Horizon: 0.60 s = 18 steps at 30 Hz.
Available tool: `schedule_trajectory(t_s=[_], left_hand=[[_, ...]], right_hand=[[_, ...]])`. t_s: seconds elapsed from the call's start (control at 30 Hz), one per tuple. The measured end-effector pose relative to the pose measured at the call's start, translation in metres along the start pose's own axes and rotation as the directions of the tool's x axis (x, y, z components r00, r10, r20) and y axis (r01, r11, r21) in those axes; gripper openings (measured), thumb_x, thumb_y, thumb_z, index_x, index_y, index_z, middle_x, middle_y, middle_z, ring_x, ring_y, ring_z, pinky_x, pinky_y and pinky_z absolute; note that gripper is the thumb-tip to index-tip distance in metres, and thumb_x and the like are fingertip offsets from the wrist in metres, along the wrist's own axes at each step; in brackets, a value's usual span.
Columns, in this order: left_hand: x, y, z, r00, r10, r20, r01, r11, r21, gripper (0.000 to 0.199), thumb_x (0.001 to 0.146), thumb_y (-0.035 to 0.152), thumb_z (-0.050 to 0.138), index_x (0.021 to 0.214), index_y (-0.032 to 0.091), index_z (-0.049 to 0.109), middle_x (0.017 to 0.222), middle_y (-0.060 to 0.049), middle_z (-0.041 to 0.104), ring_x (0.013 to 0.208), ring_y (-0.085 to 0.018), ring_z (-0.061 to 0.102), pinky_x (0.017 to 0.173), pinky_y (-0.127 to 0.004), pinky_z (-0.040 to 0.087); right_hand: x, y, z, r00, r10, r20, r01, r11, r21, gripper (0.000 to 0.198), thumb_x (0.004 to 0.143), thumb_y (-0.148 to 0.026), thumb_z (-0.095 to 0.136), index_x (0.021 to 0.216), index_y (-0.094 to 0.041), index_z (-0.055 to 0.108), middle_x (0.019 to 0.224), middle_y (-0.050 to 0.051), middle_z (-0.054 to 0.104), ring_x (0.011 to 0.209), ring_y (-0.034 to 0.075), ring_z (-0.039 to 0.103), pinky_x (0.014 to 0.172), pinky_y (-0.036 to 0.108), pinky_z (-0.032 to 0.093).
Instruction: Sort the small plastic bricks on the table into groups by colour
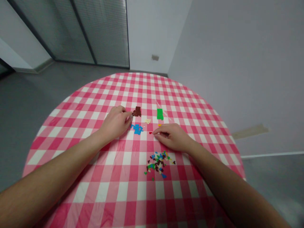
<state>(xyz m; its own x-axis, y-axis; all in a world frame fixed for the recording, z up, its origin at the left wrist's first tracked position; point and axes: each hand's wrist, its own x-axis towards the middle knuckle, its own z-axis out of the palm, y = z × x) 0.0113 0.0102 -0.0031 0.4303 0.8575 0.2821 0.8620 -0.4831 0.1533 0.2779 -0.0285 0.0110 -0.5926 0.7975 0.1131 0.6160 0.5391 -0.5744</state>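
Observation:
My left hand point(117, 122) is at the left edge of a cluster of small dark brown plastic pieces point(137, 111), thumb and forefinger drawn together; what they pinch, if anything, is too small to make out. Just below those fingertips lies a heap of blue pieces point(137, 129). My right hand point(173, 136) rests low over the cloth with its fingertips close together beside a small red piece point(150, 133). Whether anything sits between those fingertips is hidden. Partly behind the right hand shows a yellow piece point(160, 125). Cream pieces point(148, 121) lie between the two hands.
Green pieces point(160, 114) form a block beyond my right hand. Nearer to me is a mixed, scattered pile of coloured pieces point(158, 164). A red-and-white checked cloth point(106, 190) covers the round table. Glass partitions and a pale wall point(237, 63) stand beyond.

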Motion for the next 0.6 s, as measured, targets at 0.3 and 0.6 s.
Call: schedule_trajectory(t_s=[0.3,0.6], left_hand=[[0.000,0.001,-0.001,1.000,0.010,-0.001,-0.010,1.000,0.015,0.032,0.097,0.027,0.046,0.091,0.016,0.075,0.086,-0.013,0.064,0.081,-0.026,0.056,0.075,-0.040,0.043],[-0.010,0.017,-0.008,0.986,0.150,-0.073,-0.158,0.980,-0.124,0.030,0.095,0.023,0.050,0.084,0.017,0.077,0.081,-0.009,0.063,0.081,-0.024,0.057,0.077,-0.039,0.046]], right_hand=[[-0.003,-0.015,-0.007,0.978,-0.118,0.173,0.114,0.993,0.036,0.018,0.089,-0.019,0.059,0.092,-0.020,0.077,0.087,0.005,0.077,0.076,0.016,0.068,0.069,0.029,0.049],[-0.009,-0.040,-0.001,0.900,-0.199,0.388,0.224,0.974,-0.020,0.012,0.089,-0.021,0.067,0.090,-0.022,0.078,0.082,0.002,0.072,0.072,0.014,0.063,0.063,0.026,0.043]])
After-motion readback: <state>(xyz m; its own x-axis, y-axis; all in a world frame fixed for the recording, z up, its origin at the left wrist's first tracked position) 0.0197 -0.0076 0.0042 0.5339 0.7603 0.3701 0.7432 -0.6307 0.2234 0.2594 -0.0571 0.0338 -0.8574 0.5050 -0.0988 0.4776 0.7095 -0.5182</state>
